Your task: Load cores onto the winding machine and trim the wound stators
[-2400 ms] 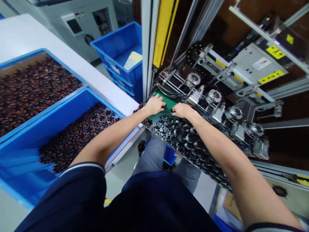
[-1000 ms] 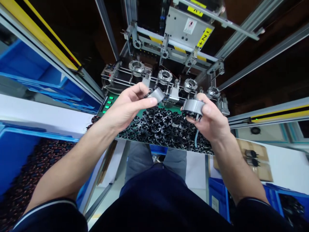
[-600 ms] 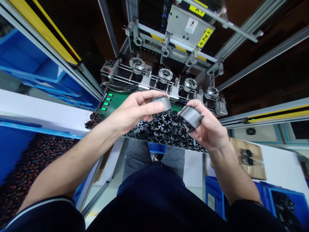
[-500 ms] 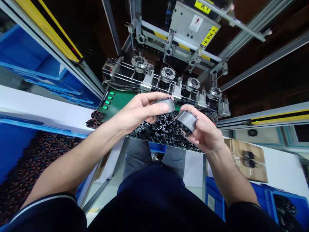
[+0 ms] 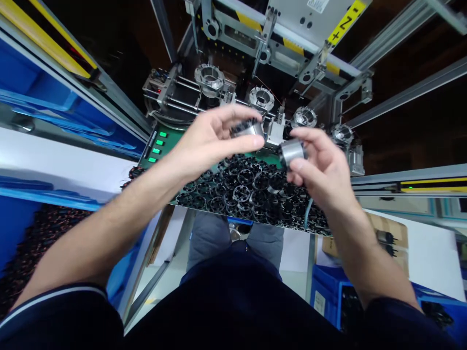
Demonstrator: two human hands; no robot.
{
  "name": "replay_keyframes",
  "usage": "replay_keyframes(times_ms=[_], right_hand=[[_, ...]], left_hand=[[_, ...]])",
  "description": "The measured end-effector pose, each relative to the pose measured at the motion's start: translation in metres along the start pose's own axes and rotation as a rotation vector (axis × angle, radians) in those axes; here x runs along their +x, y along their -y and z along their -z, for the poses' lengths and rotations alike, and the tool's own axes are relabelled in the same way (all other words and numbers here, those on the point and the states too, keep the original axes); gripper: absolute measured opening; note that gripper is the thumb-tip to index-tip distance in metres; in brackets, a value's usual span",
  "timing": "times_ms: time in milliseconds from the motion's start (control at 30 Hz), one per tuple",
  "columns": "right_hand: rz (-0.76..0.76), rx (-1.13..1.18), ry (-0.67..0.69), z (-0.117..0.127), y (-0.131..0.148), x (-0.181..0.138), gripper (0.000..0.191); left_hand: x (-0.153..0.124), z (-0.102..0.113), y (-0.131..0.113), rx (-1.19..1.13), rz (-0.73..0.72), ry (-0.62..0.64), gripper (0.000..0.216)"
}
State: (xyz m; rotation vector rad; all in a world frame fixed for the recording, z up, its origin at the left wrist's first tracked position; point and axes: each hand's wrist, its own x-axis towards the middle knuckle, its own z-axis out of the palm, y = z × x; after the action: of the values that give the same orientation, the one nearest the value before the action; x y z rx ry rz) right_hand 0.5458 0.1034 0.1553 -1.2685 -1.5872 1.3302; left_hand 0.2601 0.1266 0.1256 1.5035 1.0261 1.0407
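Observation:
My left hand grips a motor stator core, a grey metal ring with black toothed plastic on its rim, between thumb and fingers. A second stator core of the same kind is in my right hand, pinched by thumb and fingertips. Both cores are held apart, above a pile of similar black-and-grey stator cores on the green work surface. Behind my hands stands a row of round metal fixtures, among them one ring fixture just beyond the left core.
Light-curtain bars in yellow flank the machine frame. At left, a blue bin holds many copper-wound parts. More stator cores lie on cardboard at right, above a blue bin. A metal plate hangs overhead.
Both hands have moved forward towards the fixtures and farther apart, each carrying its stator core. More of the pile shows beneath them. The view has shifted closer to the machine.

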Motion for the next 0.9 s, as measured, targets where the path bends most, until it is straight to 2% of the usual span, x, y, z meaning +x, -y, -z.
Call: replay_keyframes(times_ms=[100,200,300,400,533,667,733,800,900], right_hand=[[0.205,-0.365,-0.089,0.037,-0.023,0.049,0.080],[0.307,-0.554,-0.161,0.063,-0.058,0.099,0.080],[0.271,-0.624,-0.176,0.068,-0.094,0.131,0.075],[0.215,-0.681,-0.142,0.062,-0.114,0.141,0.070],[0.207,-0.698,-0.143,0.059,-0.115,0.138,0.073],[0.155,-0.724,-0.091,0.064,-0.107,0.143,0.078],[0.177,-0.668,-0.105,0.067,-0.103,0.150,0.081],[0.197,-0.572,-0.150,0.070,-0.098,0.159,0.080],[0.198,-0.541,-0.188,0.069,-0.091,0.177,0.077]], left_hand=[[0.043,0.027,0.013,0.190,-0.099,-0.093,0.078],[0.086,0.048,0.042,0.362,-0.076,-0.137,0.090],[0.112,0.059,0.078,0.390,-0.031,-0.067,0.094],[0.120,0.063,0.105,0.350,-0.015,-0.004,0.093],[0.119,0.065,0.117,0.341,-0.018,-0.084,0.095],[0.109,0.059,0.108,0.305,-0.052,-0.034,0.100],[0.091,0.052,0.100,0.230,-0.062,-0.046,0.104],[0.063,0.045,0.097,0.132,-0.051,-0.115,0.108],[0.012,0.040,0.107,-0.006,0.023,-0.224,0.104]])
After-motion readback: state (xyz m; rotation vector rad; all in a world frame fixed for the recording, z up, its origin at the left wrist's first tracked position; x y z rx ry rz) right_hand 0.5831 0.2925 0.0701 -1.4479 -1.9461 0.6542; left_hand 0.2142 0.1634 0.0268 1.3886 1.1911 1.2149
